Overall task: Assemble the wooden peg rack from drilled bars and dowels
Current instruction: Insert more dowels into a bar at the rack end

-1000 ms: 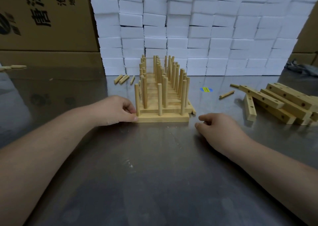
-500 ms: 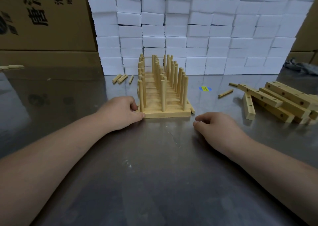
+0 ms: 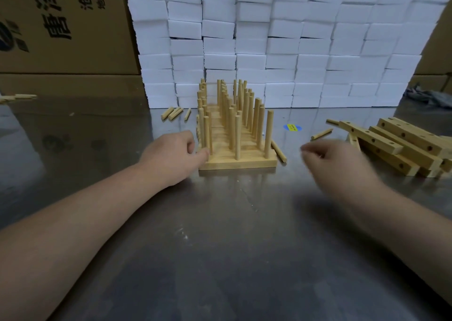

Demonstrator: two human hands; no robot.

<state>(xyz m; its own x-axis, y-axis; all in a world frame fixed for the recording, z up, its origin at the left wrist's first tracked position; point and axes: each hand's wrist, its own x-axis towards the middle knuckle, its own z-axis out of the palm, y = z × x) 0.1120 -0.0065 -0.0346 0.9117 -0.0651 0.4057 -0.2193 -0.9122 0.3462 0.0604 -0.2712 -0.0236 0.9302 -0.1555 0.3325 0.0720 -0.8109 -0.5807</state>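
Brushed steel tabletop (image 3: 220, 247) fills the near view, bare metal between the two forearms.

The left hand's thumb (image 3: 203, 153) presses on the near left corner of the peg rack (image 3: 238, 163) while its curled fingers close in behind the corner peg, so the left hand (image 3: 171, 159) pinches that end of the front bar. The rack sits flat at the table's centre. Rows of upright dowels run away from the viewer, and its near edge lies square to the person.

The right hand (image 3: 337, 164) is blurred. Its fingers (image 3: 310, 149) look loosely curled with nothing seen in them. It hovers apart from the rack's right end, with a strip of open table between them.

One loose dowel (image 3: 278, 151) lies slanted against the rack's right side. Another short dowel (image 3: 321, 134) lies just beyond the right hand's fingertips. To the right, a pile of drilled bars (image 3: 403, 147) is stacked crosswise near the table's right edge.

A blue and yellow sticker (image 3: 292, 127) marks the metal behind the right hand. A few spare dowels (image 3: 172, 113) lie behind the rack to the left. A wall of white foam blocks (image 3: 281, 42) closes off the back of the table, with cardboard boxes (image 3: 61, 27) beside it on the left.
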